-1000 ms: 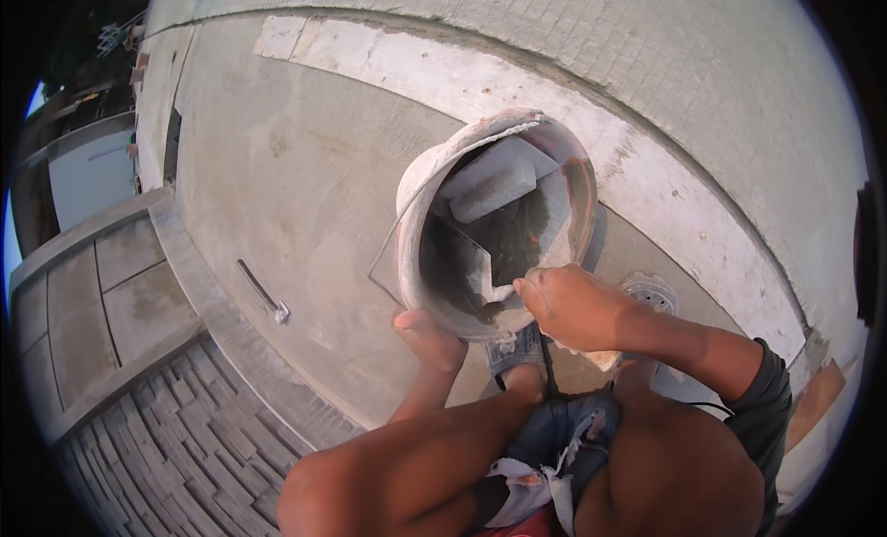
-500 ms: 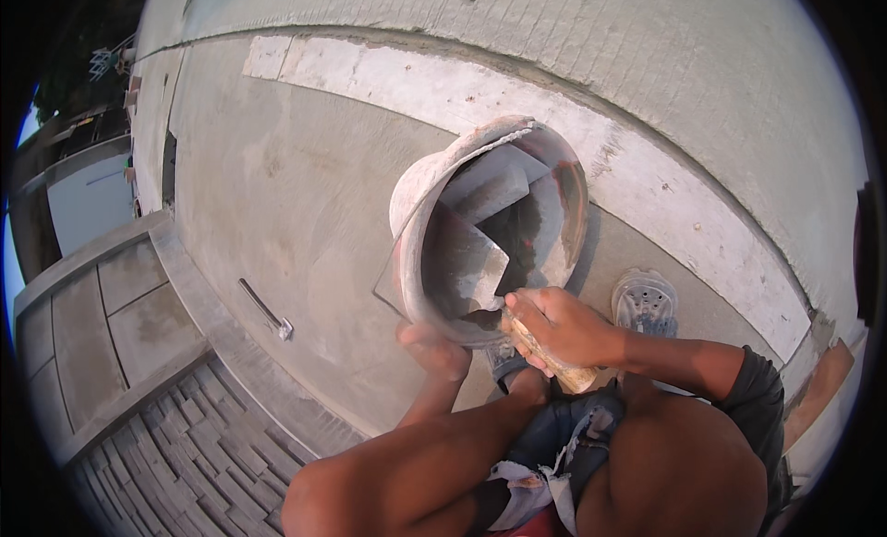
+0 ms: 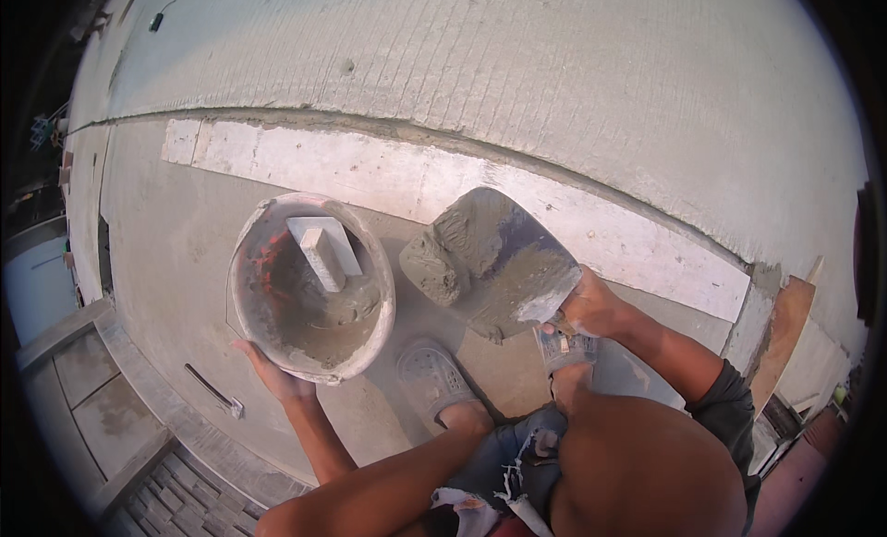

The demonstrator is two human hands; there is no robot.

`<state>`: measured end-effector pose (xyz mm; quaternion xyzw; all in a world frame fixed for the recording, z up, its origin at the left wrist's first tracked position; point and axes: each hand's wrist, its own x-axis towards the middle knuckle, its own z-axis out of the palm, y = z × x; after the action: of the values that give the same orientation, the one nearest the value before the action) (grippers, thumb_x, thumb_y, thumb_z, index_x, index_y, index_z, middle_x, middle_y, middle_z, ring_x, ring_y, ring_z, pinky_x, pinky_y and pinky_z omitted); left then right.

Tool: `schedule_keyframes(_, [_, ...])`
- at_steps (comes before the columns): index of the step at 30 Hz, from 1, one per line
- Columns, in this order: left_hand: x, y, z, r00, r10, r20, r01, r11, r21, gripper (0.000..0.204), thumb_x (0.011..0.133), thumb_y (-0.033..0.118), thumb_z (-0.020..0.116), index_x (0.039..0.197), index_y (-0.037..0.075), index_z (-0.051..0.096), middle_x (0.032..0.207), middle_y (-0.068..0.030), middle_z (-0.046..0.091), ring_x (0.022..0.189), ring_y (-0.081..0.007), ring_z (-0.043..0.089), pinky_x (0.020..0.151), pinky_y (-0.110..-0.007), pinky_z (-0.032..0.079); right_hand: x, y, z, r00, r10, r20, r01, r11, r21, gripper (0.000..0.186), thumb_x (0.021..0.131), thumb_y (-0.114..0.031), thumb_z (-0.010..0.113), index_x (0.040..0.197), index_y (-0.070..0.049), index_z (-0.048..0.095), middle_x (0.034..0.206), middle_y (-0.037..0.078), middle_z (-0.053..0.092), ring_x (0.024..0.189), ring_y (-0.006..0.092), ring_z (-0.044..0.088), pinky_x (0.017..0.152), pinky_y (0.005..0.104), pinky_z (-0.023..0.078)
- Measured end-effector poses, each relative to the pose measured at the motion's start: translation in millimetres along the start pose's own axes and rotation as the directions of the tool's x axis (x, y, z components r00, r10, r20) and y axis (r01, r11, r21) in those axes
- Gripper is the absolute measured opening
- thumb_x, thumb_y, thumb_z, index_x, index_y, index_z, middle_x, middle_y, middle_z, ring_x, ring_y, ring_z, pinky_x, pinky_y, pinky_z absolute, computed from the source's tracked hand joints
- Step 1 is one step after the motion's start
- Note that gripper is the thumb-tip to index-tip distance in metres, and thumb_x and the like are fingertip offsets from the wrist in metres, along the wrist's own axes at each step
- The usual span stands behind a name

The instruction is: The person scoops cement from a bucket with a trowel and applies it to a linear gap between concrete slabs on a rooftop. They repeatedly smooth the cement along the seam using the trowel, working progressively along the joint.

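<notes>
My right hand (image 3: 587,306) is closed round the grip of a short-handled shovel (image 3: 540,260), held out to the right of the bucket. Its broad, flat blade carries a thick heap of wet grey mortar (image 3: 439,267) at the left end and a smear across the rest. My left hand (image 3: 277,375) grips the near left side of a mortar-caked bucket (image 3: 377,329), its mouth tilted toward me. Inside the bucket lie more wet mortar (image 3: 323,329) and a float (image 3: 323,255) with a block-like handle.
A long whitish board (image 3: 370,168) lies beyond the bucket, beside a joint in the grooved concrete (image 3: 554,75). A thin dark-handled tool (image 3: 211,387) rests on the ground at left. My shoes (image 3: 432,378) are close below the shovel. A brown board (image 3: 783,338) lies at right.
The shovel has come out of the bucket and moved right, its blade now bearing mortar. My left hand still holds the bucket, which now stands farther left in view.
</notes>
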<state>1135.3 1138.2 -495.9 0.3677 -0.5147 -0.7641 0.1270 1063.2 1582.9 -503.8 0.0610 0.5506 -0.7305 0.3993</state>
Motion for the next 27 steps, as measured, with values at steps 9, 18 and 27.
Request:
schedule_keyframes(9, [9.8,103.1,-10.2,0.895,0.420,0.148,-0.277,0.264,0.924,0.068,0.113,0.044,0.046,0.166,0.003,0.031,0.170,-0.0174,0.035,0.158,-0.0303,0.030,0.128,-0.049,0.023,-58.1,-17.5,-276.6,0.878,-0.176,-0.446,-0.238,0.648,-0.724,0.051,0.112,-0.039,0.054,0.079,-0.002,0.068,0.059,0.003,0.054,0.056,0.0119,0.047,0.057,0.0338,0.042])
schedule_keyframes(18, [-68.3,30.7,267.1,0.460,-0.654,0.601,-0.666,0.194,0.721,0.055,0.094,0.014,0.075,0.144,0.001,0.057,0.137,-0.0192,0.067,0.127,-0.0400,0.063,0.117,-0.053,0.039,-32.8,-18.2,-305.6,0.923,-0.050,-0.381,-0.348,0.311,-0.884,0.052,0.107,-0.050,0.057,0.088,-0.006,0.077,0.074,0.015,0.071,0.069,0.0319,0.066,0.070,0.0440,0.052])
schedule_keyframes(27, [-57.2,-212.3,286.1,0.891,-0.258,0.374,-0.389,-0.007,0.921,0.156,0.067,0.055,0.097,0.166,-0.005,-0.008,0.167,-0.0398,-0.017,0.158,-0.0539,-0.010,0.124,-0.067,0.005,-39.5,4.2,-298.3,0.918,-0.094,-0.386,-0.358,0.221,-0.907,0.046,0.102,-0.052,0.063,0.089,-0.010,0.079,0.080,0.010,0.074,0.074,0.0330,0.070,0.070,0.0425,0.055])
